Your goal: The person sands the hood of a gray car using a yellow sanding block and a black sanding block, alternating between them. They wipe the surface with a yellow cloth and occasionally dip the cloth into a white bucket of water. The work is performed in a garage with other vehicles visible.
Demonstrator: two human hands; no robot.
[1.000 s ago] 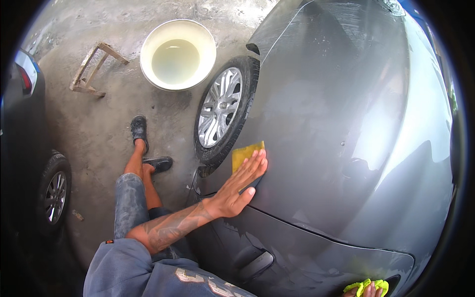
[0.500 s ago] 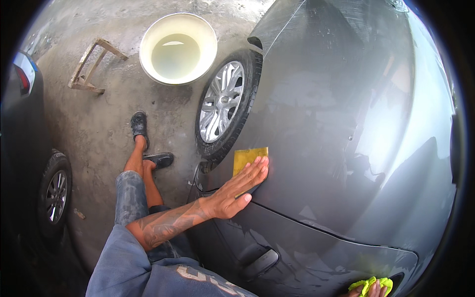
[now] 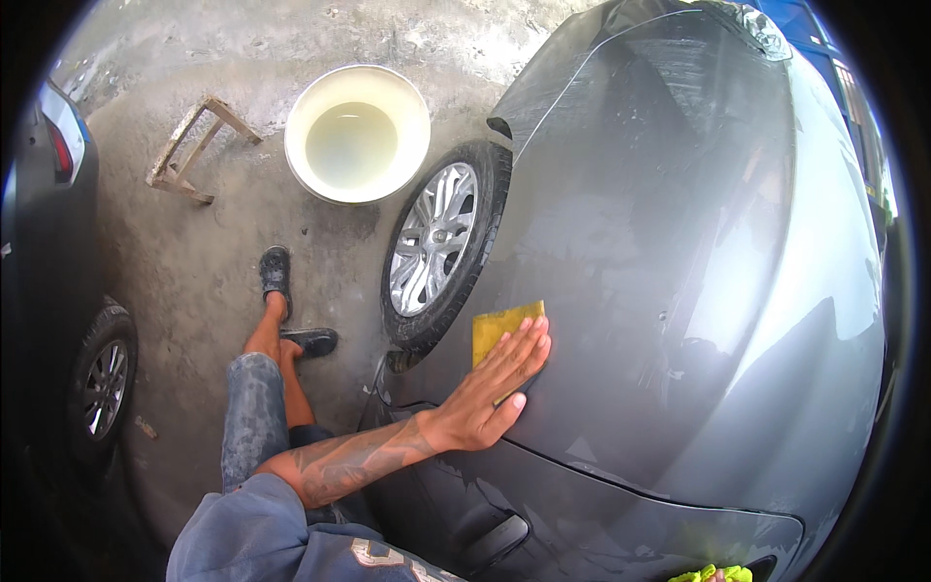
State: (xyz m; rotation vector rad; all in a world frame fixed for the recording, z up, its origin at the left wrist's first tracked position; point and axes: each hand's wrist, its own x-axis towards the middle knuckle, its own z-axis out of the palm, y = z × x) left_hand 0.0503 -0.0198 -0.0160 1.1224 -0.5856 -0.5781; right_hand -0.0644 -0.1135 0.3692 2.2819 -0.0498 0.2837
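My left hand lies with long, flat fingers over a yellow sheet, pressing it on the grey car's body panel behind the wheel, above the door seam; a darker edge shows under the fingers. The wheel with silver spokes is just up and left of it. Below is a door handle. At the bottom right edge, my right hand, mostly out of frame, grips a bright yellow-green cloth against the car.
A white bucket of cloudy liquid and a small wooden frame stand on the concrete. A dark car is along the left. My legs and black shoes are on the ground. A crumpled clear covering lies at the car's top.
My left hand with the yellow sheet has shifted back and forth on the panel, ending farther right. The scene sits lower in the view, and less of my right hand shows.
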